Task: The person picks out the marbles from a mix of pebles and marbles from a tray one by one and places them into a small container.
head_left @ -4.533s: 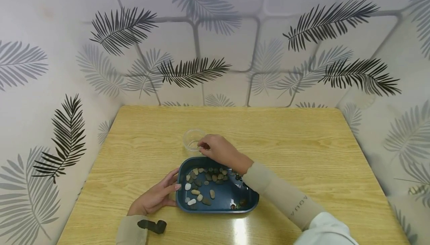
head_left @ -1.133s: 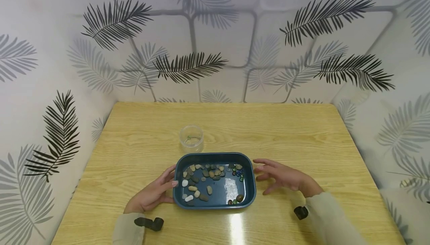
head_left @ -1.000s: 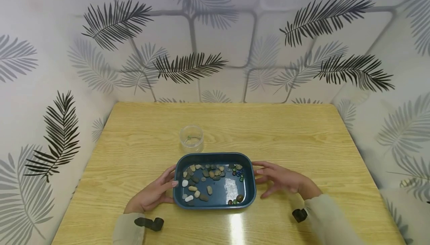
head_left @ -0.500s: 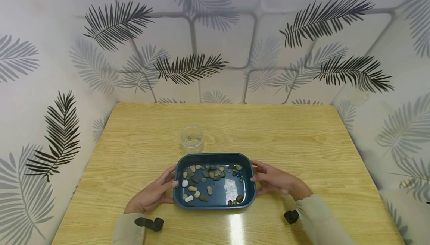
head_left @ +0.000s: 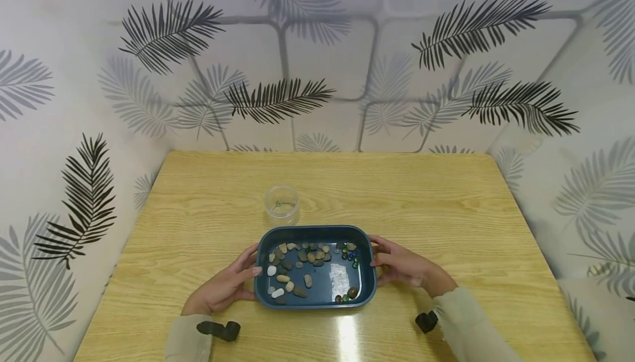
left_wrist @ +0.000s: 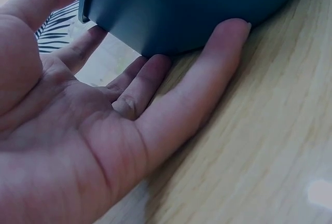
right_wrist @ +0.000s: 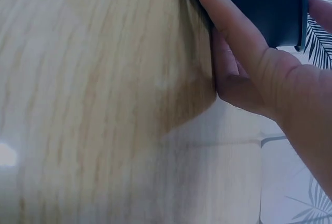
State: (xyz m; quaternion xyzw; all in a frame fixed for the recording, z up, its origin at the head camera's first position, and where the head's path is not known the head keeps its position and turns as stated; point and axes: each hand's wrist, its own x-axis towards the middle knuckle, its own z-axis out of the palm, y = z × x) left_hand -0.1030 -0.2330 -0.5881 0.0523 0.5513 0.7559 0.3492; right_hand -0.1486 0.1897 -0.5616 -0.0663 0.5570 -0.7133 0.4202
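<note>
A dark blue rectangular tray [head_left: 324, 291] sits on the table between my hands. Pebbles in grey, tan and white [head_left: 272, 270] lie mostly in its left half and along the far side. Glass marbles [head_left: 351, 254] cluster at the far right, with a few more near the front right corner. My left hand [head_left: 223, 287] grips the left end, thumb on the rim and fingers against the outer wall [left_wrist: 166, 6]. At the opposite end my right hand [head_left: 404, 265] holds the tray likewise, one digit over its rim and others along the outside [right_wrist: 259, 6].
Just behind the tray stands a clear round plastic container [head_left: 281, 216] with a small greenish thing inside. The wooden table [head_left: 421, 196] ends at a wall with a leaf pattern [head_left: 327, 53].
My right hand left the clear container and moved to the tray's right end, first loosely beside it, then closing on its rim. My left hand stayed at the left end.
</note>
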